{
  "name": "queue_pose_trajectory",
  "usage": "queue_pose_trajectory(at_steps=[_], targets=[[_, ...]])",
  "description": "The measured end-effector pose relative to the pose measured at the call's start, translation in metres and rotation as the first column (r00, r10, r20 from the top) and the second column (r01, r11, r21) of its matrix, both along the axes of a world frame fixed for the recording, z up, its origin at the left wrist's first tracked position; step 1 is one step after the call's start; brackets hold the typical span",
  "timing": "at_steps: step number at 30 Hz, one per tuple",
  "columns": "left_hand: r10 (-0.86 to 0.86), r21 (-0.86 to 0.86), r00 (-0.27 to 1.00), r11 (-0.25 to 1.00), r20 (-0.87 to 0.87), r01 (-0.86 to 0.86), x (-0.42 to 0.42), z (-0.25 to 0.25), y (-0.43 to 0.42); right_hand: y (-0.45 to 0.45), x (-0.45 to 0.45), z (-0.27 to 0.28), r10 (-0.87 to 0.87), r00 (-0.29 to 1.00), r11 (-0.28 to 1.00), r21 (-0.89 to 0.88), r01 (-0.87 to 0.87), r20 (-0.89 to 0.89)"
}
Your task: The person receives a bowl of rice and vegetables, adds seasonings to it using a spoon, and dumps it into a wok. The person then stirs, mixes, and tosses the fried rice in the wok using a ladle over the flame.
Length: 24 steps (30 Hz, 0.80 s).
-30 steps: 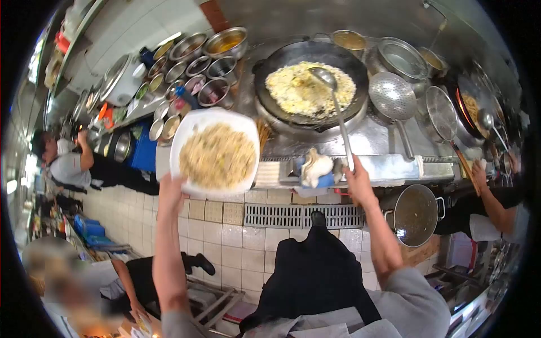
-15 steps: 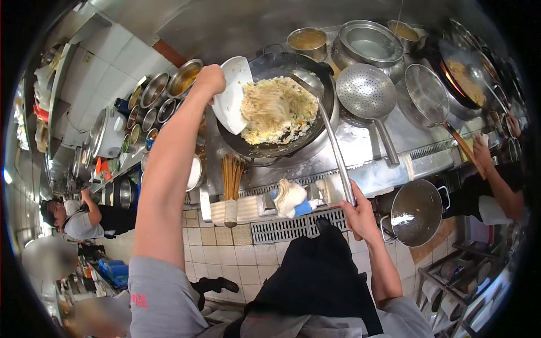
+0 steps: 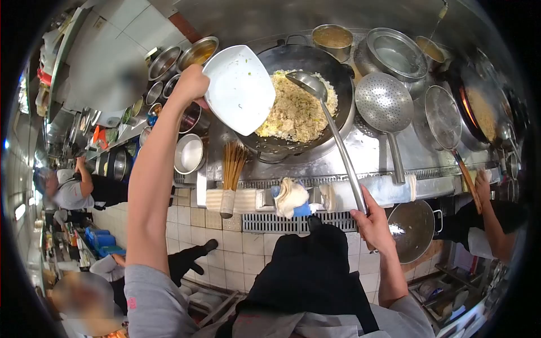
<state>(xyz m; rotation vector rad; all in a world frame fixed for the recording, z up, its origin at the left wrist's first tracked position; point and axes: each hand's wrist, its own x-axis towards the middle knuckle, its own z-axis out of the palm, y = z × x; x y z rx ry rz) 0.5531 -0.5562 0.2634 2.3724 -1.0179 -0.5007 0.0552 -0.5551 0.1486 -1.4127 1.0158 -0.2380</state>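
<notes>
My left hand (image 3: 190, 85) is closed on the rim of a white square bowl (image 3: 239, 93), tilted over the left side of a black wok (image 3: 276, 56). Only a few small green bits cling inside the bowl. Rice mixed with yellow egg-like pieces (image 3: 301, 110) lies heaped in the wok. My right hand (image 3: 373, 221) grips the handle end of a long metal ladle (image 3: 340, 138). The ladle's head rests over the upper part of the rice.
A perforated strainer (image 3: 384, 101) and a wire skimmer (image 3: 443, 117) lie right of the wok. A bamboo brush (image 3: 232, 169) and a cloth (image 3: 290, 197) sit along the front edge. A co-worker's hand (image 3: 482, 185) is at the right, near another wok (image 3: 479, 110). Metal bowls (image 3: 164, 63) stand at left.
The white bowl has turned so its inside shows, and the falling rice now lies in the wok. The ladle head stays over the wok. My view has shifted slightly.
</notes>
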Motion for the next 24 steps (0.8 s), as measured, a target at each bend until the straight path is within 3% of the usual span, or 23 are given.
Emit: queue_pose_trajectory(at_steps=[2, 6, 9, 10, 12, 13, 15, 17, 19, 20, 22, 24], targets=[[0.079, -0.098, 0.972, 0.99, -0.223, -0.103, -0.009, -0.005, 0.035, 0.006, -0.001, -0.001, 0.008, 1.0, 1.0, 0.002, -0.008, -0.028], [0.19, -0.286, 0.795, 0.864, -0.576, -0.413, -0.036, -0.052, 0.129, 0.007, -0.013, 0.022, 0.093, 0.976, 0.933, -0.325, -0.155, -0.198], [0.141, -0.336, 0.595, 0.712, -0.791, -0.616, -0.08, -0.092, 0.198, -0.01, 0.006, 0.018, 0.125, 0.892, 0.735, -0.563, -0.378, -0.435], [0.126, -0.32, 0.544, 0.691, -0.829, -0.648, -0.099, -0.102, 0.219, -0.022, 0.023, 0.009, 0.134, 0.825, 0.654, -0.577, -0.49, -0.548], [0.121, -0.297, 0.481, 0.651, -0.868, -0.699, -0.137, -0.127, 0.258, -0.046, 0.062, -0.022, 0.128, 0.743, 0.612, -0.537, -0.581, -0.657], [0.135, -0.3, 0.478, 0.625, -0.868, -0.72, -0.152, -0.138, 0.276, -0.048, 0.075, -0.027, 0.126, 0.745, 0.579, -0.561, -0.591, -0.655], [0.128, -0.195, 0.315, 0.554, -0.941, -0.809, -0.192, -0.14, 0.309, -0.046, 0.091, -0.035, 0.131, 0.753, 0.547, -0.587, -0.597, -0.644], [0.052, -0.19, 0.258, 0.543, -0.965, -0.818, -0.226, -0.151, 0.351, -0.043, 0.094, -0.044, 0.138, 0.765, 0.549, -0.595, -0.587, -0.629], [0.106, -0.124, 0.189, 0.443, -0.976, -0.888, -0.259, -0.167, 0.399, -0.049, 0.089, -0.072, 0.105, 0.78, 0.48, -0.655, -0.584, -0.617], [0.15, -0.099, 0.176, 0.416, -0.973, -0.904, -0.275, -0.165, 0.422, -0.042, 0.091, -0.061, 0.113, 0.779, 0.504, -0.64, -0.58, -0.617], [0.195, -0.089, 0.157, 0.32, -0.968, -0.943, -0.306, -0.172, 0.476, -0.016, 0.094, -0.04, -0.025, 0.742, 0.334, -0.705, -0.626, -0.67], [0.221, -0.069, 0.121, 0.232, -0.968, -0.97, -0.336, -0.17, 0.518, 0.013, 0.1, -0.03, 0.022, 0.842, 0.084, -0.838, -0.539, -0.539]])
